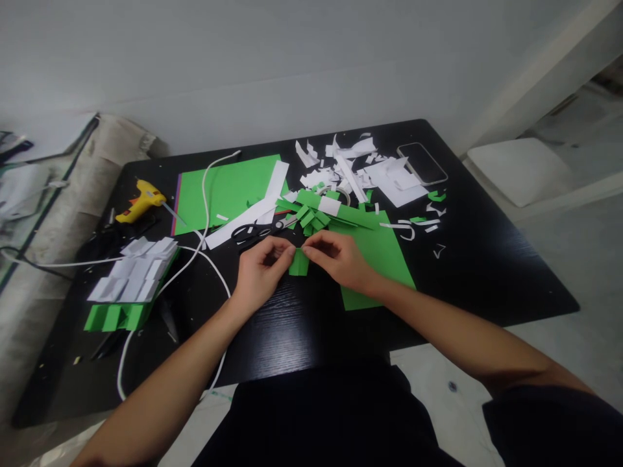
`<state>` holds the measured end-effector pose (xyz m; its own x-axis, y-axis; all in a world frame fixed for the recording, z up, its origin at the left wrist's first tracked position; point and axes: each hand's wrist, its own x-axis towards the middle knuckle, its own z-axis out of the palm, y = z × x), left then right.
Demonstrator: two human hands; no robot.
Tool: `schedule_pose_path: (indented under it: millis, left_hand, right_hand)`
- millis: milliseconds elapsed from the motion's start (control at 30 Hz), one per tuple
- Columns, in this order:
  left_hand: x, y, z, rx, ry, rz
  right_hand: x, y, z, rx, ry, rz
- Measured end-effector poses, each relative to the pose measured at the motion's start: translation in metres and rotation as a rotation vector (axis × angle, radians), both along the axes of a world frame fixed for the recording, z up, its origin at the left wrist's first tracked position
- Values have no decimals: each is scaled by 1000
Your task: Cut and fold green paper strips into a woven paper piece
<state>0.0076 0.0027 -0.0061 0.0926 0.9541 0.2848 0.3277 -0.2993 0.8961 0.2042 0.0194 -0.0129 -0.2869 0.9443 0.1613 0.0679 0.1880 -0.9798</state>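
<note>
Between my two hands is a small folded piece of green paper (pixel 298 263), held above the near middle of the black table. My left hand (pixel 263 266) pinches its upper left edge with thumb and forefinger. The upper right edge is pinched the same way by my right hand (pixel 341 261). Just beyond my fingers lie black-handled scissors (pixel 260 230) and a heap of folded green paper pieces (pixel 311 219). A flat green sheet (pixel 379 259) lies under and beside my right wrist.
At left, a yellow glue gun (pixel 141 202) rests near a white-and-green folded paper block (pixel 134 279). A white cable (pixel 207 194) loops across the black table (pixel 477 259). White paper scraps (pixel 341 168) and a phone (pixel 422 163) lie toward the back right, before the wall.
</note>
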Motion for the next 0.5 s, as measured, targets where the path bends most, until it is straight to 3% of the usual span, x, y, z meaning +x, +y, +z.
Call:
schedule_pose_path:
  millis: [500]
  left_hand:
    - [0, 0, 6, -67, -71, -87]
  right_hand:
    - [3, 0, 2, 60, -25, 49]
